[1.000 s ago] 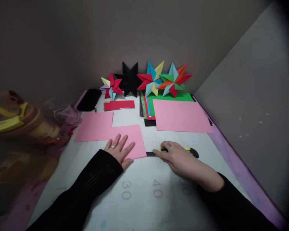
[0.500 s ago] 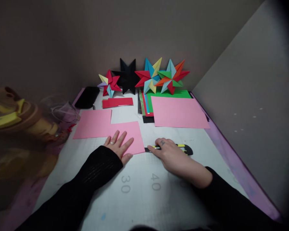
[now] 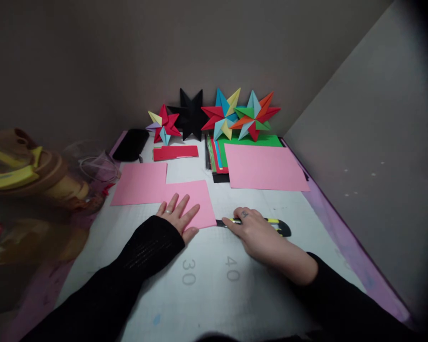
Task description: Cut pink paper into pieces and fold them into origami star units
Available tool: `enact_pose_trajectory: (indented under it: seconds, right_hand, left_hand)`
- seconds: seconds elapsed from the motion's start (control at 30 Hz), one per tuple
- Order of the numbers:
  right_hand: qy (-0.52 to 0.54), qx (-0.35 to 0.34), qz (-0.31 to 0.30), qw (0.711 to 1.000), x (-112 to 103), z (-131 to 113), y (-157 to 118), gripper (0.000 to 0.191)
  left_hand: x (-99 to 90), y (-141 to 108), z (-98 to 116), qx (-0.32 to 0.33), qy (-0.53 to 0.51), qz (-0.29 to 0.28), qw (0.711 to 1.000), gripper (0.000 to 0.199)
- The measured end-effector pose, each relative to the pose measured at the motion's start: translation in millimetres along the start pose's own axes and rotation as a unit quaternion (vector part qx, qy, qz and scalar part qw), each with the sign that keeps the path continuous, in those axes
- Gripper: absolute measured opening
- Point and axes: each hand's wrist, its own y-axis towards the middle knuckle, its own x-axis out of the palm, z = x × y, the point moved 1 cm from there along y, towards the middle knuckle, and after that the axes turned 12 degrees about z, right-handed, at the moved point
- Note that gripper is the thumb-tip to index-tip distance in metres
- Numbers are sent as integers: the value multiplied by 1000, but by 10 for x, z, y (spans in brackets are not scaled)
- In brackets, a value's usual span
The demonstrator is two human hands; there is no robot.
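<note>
My left hand (image 3: pixel 178 216) lies flat with fingers spread, pressing on a pink sheet of paper (image 3: pixel 204 202) near its front edge. In my right hand (image 3: pixel 255 230) is a yellow and black utility knife (image 3: pixel 284 228), held low and nearly flat over the white mat. Its blade end points left and reaches the front right corner of that pink sheet. A second pink piece (image 3: pixel 141 183) lies behind and to the left, meeting the first. Farther right, a larger pink sheet (image 3: pixel 267 166) rests on a stack of coloured paper (image 3: pixel 257 140).
Several folded paper stars (image 3: pixel 191 116) lean against the back wall. Red paper strips (image 3: pixel 176 152) and a black phone (image 3: pixel 131 145) lie at the back left. Left of the mat (image 3: pixel 214 304) stand a brown and yellow object (image 3: pixel 39 175) and clear plastic (image 3: pixel 98 166). A wall rises at right.
My right hand and the utility knife have shifted slightly right and toward me. The left hand stays on the pink sheet; the whole view has moved a little.
</note>
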Motion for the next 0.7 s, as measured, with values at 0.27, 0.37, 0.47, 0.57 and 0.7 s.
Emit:
enact_pose_trajectory:
  seconds: [0.27,0.37,0.47,0.57,0.7]
  right_hand:
    - [-14,8,17,1000,41,-53,-29,59]
    - [-13,18,27,999,59,-61,-70,56]
    - [-21,25,30,999,66,-111,-75,54]
    - [-33,31,26,999,57,-208,-43,57]
    - [-25,44,32,998,39,-292,-45,56]
  left_hand:
    - [17,-13,-5,1,-2,13,1000,63]
    - [14,-11,-5,1,-2,12,1000,62]
    - [2,-4,-2,2,-4,8,1000,62]
    - [-24,-1,3,-6,-7,1,1000,62]
    - [-57,-7,3,-6,-13,-15,1000,62]
